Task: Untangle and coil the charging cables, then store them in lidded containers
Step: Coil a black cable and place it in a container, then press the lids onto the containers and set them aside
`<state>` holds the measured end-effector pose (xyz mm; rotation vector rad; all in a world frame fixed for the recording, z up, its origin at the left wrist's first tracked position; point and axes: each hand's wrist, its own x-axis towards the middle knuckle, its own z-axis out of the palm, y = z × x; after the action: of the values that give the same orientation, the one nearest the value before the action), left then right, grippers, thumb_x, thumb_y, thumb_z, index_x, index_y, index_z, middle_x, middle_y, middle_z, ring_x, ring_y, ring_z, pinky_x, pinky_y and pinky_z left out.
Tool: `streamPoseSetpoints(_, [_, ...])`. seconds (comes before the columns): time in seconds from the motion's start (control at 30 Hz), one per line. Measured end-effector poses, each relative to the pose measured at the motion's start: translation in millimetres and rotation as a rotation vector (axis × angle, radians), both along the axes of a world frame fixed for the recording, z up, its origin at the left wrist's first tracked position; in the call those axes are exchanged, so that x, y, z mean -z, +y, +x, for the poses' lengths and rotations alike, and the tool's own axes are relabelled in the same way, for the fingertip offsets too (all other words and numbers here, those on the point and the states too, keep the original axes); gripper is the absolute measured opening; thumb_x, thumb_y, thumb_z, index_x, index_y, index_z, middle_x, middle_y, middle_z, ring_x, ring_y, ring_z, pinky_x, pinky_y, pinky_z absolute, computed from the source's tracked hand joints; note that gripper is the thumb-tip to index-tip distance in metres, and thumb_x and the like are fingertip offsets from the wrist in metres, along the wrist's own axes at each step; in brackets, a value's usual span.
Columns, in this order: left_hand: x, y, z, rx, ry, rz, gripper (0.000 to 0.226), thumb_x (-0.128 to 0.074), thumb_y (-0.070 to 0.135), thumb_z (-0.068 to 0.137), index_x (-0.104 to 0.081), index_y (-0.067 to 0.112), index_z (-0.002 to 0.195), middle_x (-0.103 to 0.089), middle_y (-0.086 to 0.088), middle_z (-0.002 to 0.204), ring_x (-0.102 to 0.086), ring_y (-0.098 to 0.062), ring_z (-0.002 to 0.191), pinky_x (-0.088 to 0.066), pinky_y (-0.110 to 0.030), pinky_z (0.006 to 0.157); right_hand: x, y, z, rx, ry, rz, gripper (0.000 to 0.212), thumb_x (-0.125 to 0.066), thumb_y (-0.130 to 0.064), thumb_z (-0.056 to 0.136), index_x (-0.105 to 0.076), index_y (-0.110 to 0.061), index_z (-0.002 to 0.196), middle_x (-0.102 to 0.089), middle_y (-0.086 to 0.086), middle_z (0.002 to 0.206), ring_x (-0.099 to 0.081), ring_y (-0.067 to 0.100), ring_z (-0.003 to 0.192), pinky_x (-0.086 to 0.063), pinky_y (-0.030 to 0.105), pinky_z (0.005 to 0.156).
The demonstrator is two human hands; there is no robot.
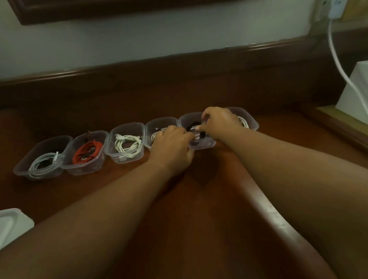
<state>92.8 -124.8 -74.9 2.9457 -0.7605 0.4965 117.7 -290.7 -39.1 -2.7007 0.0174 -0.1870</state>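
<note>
Tucking a black coiled cable (193, 127) into the fifth clear plastic box (196, 144), both hands pinch it: left hand (171, 147), right hand (218, 122). Six boxes look filled; no lids on yet.

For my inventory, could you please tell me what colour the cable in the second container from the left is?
Red, seen in the head view: coiled red cable.

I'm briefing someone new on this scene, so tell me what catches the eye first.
A row of six clear tubs runs across the brown desk, each holding a coiled cable. The red cable in the second tub from the left stands out most. Both hands meet over the fifth tub, the left hand and right hand gripping a dark cable there.
</note>
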Motion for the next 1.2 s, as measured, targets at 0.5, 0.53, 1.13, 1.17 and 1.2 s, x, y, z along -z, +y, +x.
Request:
streamPoseSetpoints(0.5, [5,-2,-28,-0.004,0.007,0.025,0.053,-0.049,0.049,0.095,-0.042,0.031,0.145,-0.045,0.002,0.145,-0.037,-0.02,0.136,-0.028,-0.045,0.112,31,-49,-52,0.102,-0.059,-0.534,0.031,-0.042,-0.029,0.099,-0.059,-0.019,0.122,-0.063,0.005,0.12,-0.056,0.026,0.111,-0.039,0.042,0.094])
streamPoseSetpoints(0.53, [6,1,-36,0.0,0.013,0.019,0.052,-0.048,0.05,0.095,-0.043,0.031,0.143,-0.046,0.002,0.143,-0.039,-0.019,0.134,-0.031,-0.044,0.111,31,-47,-60,0.098,-0.064,-0.551,0.03,-0.043,-0.028,0.099,-0.06,-0.02,0.122,-0.065,0.005,0.119,-0.057,0.025,0.111,-0.039,0.041,0.095])
streamPoseSetpoints(1.13, [-22,132,-202,0.195,0.244,0.073,0.114,-0.071,0.074,0.068,-0.003,0.045,0.155,-0.003,0.015,0.165,-0.001,-0.009,0.151,-0.007,-0.041,0.12,21,58,-278,-0.631,-0.103,-0.468,0.043,-0.065,-0.033,0.091,-0.055,-0.036,0.133,-0.035,-0.002,0.15,-0.024,0.022,0.14,-0.031,0.039,0.105])
streamPoseSetpoints(1.17, [-23,142,-207,0.181,0.27,0.119,0.118,-0.069,0.078,0.065,0.002,0.047,0.154,0.002,0.017,0.165,0.005,-0.007,0.151,-0.002,-0.04,0.119,21,63,-284,-0.643,-0.089,-0.454,0.042,-0.066,-0.033,0.091,-0.056,-0.036,0.132,-0.03,-0.001,0.153,-0.019,0.023,0.142,-0.031,0.04,0.108])
streamPoseSetpoints(1.2, [-24,150,-212,0.16,0.302,0.148,0.121,-0.068,0.082,0.062,0.004,0.048,0.153,0.005,0.018,0.165,0.009,-0.006,0.15,0.001,-0.04,0.119,20,68,-288,-0.654,-0.065,-0.429,0.04,-0.066,-0.032,0.092,-0.058,-0.035,0.131,-0.027,0.0,0.156,-0.015,0.023,0.144,-0.032,0.043,0.111])
